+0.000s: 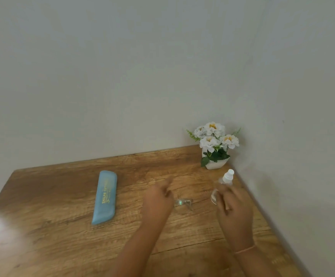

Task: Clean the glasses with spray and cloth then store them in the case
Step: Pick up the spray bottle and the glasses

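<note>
The blue case lies at the left of the bench, well apart from the rest. The left hand hovers mid-bench, blurred, one finger stretched forward; I cannot tell whether it touches or pinches the glasses just to its right. The glasses lie on the wood between the two hands. The right hand curls its fingers round the clear bottle, nozzle up, near the flowers. No cloth shows. This looks like the spray step: next, the left hand should likely steady the glasses while the right aims the nozzle at a lens and presses
</note>
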